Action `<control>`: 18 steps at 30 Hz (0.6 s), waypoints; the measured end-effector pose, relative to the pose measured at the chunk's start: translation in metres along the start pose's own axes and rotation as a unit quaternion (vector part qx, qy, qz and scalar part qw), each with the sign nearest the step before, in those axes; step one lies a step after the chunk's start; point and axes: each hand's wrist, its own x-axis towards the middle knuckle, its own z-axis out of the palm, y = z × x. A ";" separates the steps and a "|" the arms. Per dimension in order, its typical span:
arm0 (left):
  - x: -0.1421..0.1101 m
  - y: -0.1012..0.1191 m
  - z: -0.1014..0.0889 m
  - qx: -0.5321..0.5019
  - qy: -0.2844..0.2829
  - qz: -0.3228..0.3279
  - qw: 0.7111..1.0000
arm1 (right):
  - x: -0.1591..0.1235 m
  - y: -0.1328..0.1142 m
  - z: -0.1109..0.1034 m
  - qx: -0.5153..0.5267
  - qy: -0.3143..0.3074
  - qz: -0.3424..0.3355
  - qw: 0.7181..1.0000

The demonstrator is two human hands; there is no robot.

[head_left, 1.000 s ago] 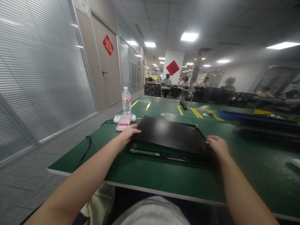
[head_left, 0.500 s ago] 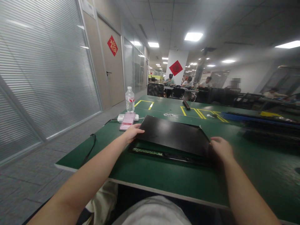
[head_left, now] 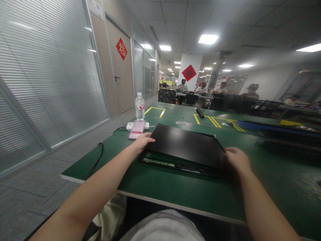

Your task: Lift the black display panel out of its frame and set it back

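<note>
A flat black panel (head_left: 185,145) lies tilted on the green table (head_left: 175,187), its near edge raised over a black base with a green circuit strip (head_left: 160,163). My left hand (head_left: 141,142) grips the panel's left edge, thumb on top. My right hand (head_left: 237,160) grips its right near corner, fingers curled round the edge.
A pink phone (head_left: 136,130) on a white power strip and a water bottle (head_left: 139,107) stand beyond my left hand. A black cable (head_left: 96,157) hangs off the table's left edge. Black and blue trays (head_left: 281,134) lie at the right. Several people sit at far tables.
The view has shifted slightly. Both hands keep their hold on the panel, which has barely moved.
</note>
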 end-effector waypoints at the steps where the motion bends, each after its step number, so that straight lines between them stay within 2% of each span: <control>1: 0.000 -0.001 0.000 0.002 0.000 0.007 1.000 | 0.000 0.000 0.000 -0.004 0.001 0.000 1.000; 18: 0.004 -0.006 -0.003 0.024 0.000 0.030 0.999 | -0.002 -0.002 0.000 -0.031 -0.015 -0.011 0.999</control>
